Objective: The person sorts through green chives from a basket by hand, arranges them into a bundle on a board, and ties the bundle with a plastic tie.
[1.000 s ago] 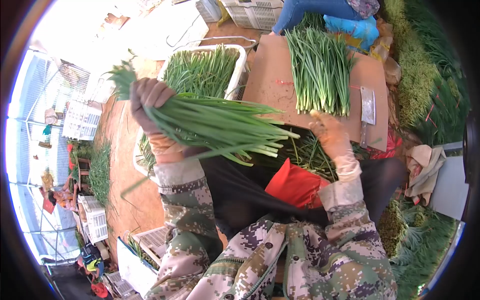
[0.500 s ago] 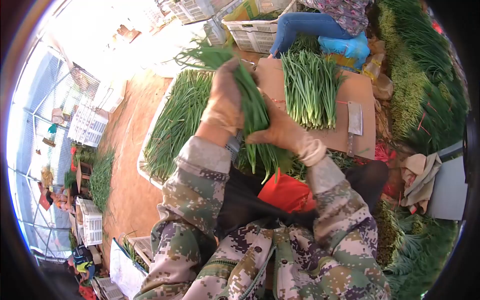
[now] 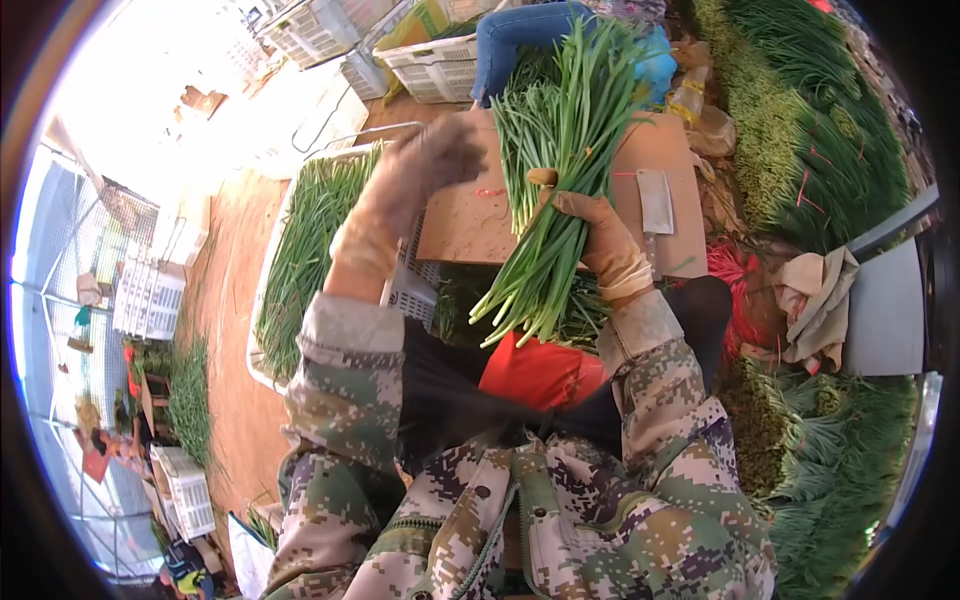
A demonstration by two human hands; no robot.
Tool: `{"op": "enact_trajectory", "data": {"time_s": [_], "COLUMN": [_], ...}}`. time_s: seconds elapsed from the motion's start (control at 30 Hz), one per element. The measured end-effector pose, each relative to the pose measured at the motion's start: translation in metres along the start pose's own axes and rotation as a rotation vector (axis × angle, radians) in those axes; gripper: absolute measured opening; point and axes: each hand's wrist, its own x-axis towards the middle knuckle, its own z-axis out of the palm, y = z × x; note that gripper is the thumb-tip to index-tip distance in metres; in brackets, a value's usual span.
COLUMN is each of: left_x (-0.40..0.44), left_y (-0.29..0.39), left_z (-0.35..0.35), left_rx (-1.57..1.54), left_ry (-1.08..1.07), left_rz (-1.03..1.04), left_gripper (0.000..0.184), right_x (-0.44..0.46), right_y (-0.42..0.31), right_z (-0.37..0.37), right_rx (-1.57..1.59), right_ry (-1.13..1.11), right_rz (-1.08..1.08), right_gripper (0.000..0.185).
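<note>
My right hand [image 3: 598, 228], in a soiled glove, is closed round the middle of a bunch of long green chives [image 3: 548, 262]. The bunch is tilted, with pale cut ends toward my lap and leaves spreading away over the board. Behind it, a second pile of chives [image 3: 520, 125] lies on the brown board [image 3: 455, 225]. To the left, my left hand [image 3: 425, 165] is raised near the board's edge, apart from the bunch. Motion blurs its fingers. A cleaver [image 3: 656, 203] rests on the board, right of my right hand.
A white crate of chives [image 3: 310, 250] stands at my left. Red cloth [image 3: 540, 372] lies in my lap. Another person's jeans-clad leg [image 3: 515, 45] shows beyond the board. Stacked greens [image 3: 830, 130] line the right side, near a grey panel [image 3: 885, 305].
The chives have moved from between both hands to my right hand alone, now over the board. My left hand has let go and moved left. The view has shifted right.
</note>
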Motion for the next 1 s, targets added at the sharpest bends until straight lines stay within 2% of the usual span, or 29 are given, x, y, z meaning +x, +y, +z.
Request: {"op": "enact_trajectory", "data": {"time_s": [0.03,0.1,0.13,0.17,0.2,0.23,0.27,0.3,0.33,0.4,0.43,0.53,0.6,0.67,0.7,0.73,0.8,0.87,0.93,1.0], "left_x": [-0.003,-0.012,-0.025,-0.035,-0.043,-0.051,-0.062,-0.068,-0.076,-0.083,-0.084,-0.083,-0.087,-0.094,-0.095,-0.103,-0.124,-0.149,-0.169,-0.176], "left_y": [-0.017,-0.055,-0.060,-0.072,-0.099,-0.126,-0.132,-0.136,-0.137,-0.144,-0.148,-0.151,-0.146,-0.153,-0.177,-0.176,-0.170,-0.159,-0.127,-0.084], "left_z": [-0.009,-0.007,0.012,0.028,0.034,0.045,0.058,0.072,0.078,0.097,0.105,0.103,0.105,0.098,0.087,0.078,0.051,0.023,-0.005,-0.013], "left_rx": [-0.039,0.253,0.202,0.087,0.063,-0.219,-0.293,-0.264,-0.169,-0.209,-0.252,-0.328,-0.258,-0.012,0.076,0.084,0.103,0.131,0.132,-0.007], "left_ry": [-0.092,-0.213,-0.282,-0.457,-0.399,-0.397,-0.288,-0.291,-0.246,-0.172,-0.084,-0.105,-0.014,0.231,0.337,0.357,0.479,0.601,0.566,0.474], "left_rz": [-0.030,0.016,-0.047,0.002,-0.169,-0.222,-0.279,-0.212,-0.301,-0.324,-0.267,-0.319,-0.313,-0.214,-0.036,-0.042,0.008,-0.001,-0.206,-0.291], "left_gripper": [0.044,0.054,0.065,0.081,0.096,0.102,0.096,0.083,0.062,0.050,0.042,0.037,0.032,0.031,0.031,0.031,0.032,0.031,0.034,0.038], "right_x": [-0.001,-0.008,-0.010,-0.005,0.001,0.000,-0.002,-0.004,-0.005,-0.007,-0.012,-0.010,-0.013,-0.016,-0.013,-0.010,-0.014,-0.020,-0.024,-0.022], "right_y": [0.001,-0.006,-0.006,0.000,0.007,0.012,0.016,0.017,0.020,0.029,0.025,0.030,0.027,0.024,0.035,0.045,0.053,0.069,0.080,0.093], "right_z": [-0.003,0.004,0.019,0.016,0.008,0.007,0.006,0.003,0.001,-0.001,0.005,0.006,0.006,0.016,0.002,-0.012,-0.015,-0.010,-0.017,-0.022], "right_rx": [0.038,0.058,0.185,0.129,0.075,0.061,0.051,0.041,0.037,-0.050,-0.037,-0.018,-0.023,-0.129,-0.211,-0.292,-0.310,-0.211,-0.456,-0.563], "right_ry": [0.011,0.077,0.087,0.084,0.086,0.152,0.222,0.254,0.262,0.320,0.318,0.287,0.225,0.118,0.087,0.058,-0.118,-0.175,-0.238,-0.202], "right_rz": [-0.017,-0.018,-0.017,-0.054,-0.090,-0.126,-0.158,-0.138,-0.138,-0.189,-0.136,-0.145,-0.093,-0.070,-0.090,-0.113,0.094,0.116,0.397,0.480], "right_gripper": [0.039,0.039,0.038,0.037,0.037,0.035,0.032,0.033,0.033,0.032,0.035,0.037,0.042,0.045,0.047,0.049,0.058,0.061,0.055,0.052]}}
